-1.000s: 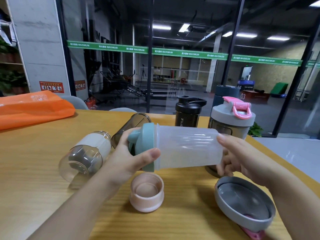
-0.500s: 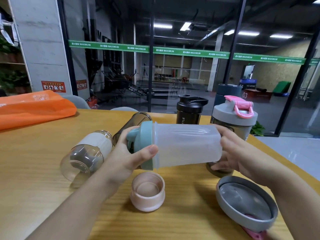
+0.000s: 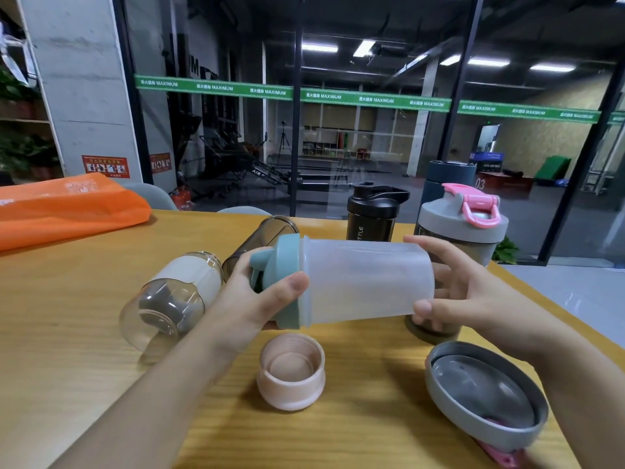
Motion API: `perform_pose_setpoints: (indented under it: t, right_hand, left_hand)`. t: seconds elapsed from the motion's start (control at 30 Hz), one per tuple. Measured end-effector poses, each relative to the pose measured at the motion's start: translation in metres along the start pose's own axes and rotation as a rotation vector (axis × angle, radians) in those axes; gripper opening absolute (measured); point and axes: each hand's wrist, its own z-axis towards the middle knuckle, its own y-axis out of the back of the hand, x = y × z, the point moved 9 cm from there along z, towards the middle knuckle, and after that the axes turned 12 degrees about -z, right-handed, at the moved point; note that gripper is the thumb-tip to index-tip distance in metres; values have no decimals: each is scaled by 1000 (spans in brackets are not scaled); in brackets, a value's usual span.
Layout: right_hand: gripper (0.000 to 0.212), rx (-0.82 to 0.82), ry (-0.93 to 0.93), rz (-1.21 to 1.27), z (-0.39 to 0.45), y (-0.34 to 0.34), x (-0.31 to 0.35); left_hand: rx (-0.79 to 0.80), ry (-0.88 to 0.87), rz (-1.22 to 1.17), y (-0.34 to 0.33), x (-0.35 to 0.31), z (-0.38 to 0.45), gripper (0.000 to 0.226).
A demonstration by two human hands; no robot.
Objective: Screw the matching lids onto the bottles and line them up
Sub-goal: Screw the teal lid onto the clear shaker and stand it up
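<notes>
I hold a frosted clear shaker bottle sideways above the wooden table. My left hand grips its teal lid; my right hand holds the bottle's base end. Below lies a pink lid, open side up, and at the right a grey lid with a pink tab, also upside down. A lidless clear bottle with a white band and a smoky dark bottle lie on their sides at the left. A black lidded shaker and a grey-lidded shaker with pink loop stand behind.
An orange bag lies at the table's far left. A dark blue cylinder stands behind the grey-lidded shaker. Glass walls rise beyond the far edge; the table's right edge runs close to my right forearm.
The bottle has risen slightly with both hands. My right fingers have shifted their hold around the bottle's base end. My left hand keeps its grip on the teal lid.
</notes>
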Motion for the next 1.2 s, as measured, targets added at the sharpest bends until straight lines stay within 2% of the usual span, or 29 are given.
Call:
perform_pose_setpoints:
  t: [0.07,0.13,0.27,0.37,0.43,0.53,0.67,0.83,0.93,1.03,1.2]
  right_hand:
    - [71,3,-24,-43,-1,0,-1]
    - [65,8,-57,-40,-1,-1,-3]
    - [91,-10,-112,-86,4,-3,-11]
    - [86,88,-160,-90,4,-13,-17]
    - [90,137,-195,-95,1,-16,-19]
    - [97,122,-242,-88,-2,-14,-23]
    - [85,65,-117,-50,-1,-9,-12]
    - [83,64,10,54,0,-9,1]
    - [80,36,-6,26,-1,-6,1]
    - [67,23,-58,-66,-1,-7,-2]
    - [72,38,-161,-122,1,-10,-15]
  left_hand:
    - [14,-3,1,-1,0,0,87]
    - [30,-17,-2,-4,-2,-1,79]
    - [57,-42,40,-4,-4,-2,75]
    - [81,-54,52,-6,-5,-2,84]
    - [85,-56,56,-7,-4,-2,90]
    - [55,-55,42,-4,-3,0,80]
    - [23,-50,30,-1,-3,1,80]
    - [23,-33,1,-2,-3,0,83]
    - [26,-28,-4,-2,-2,-1,79]
    - [33,-25,-3,-3,-1,-2,75]
    - [52,-35,18,-5,-2,-3,72]
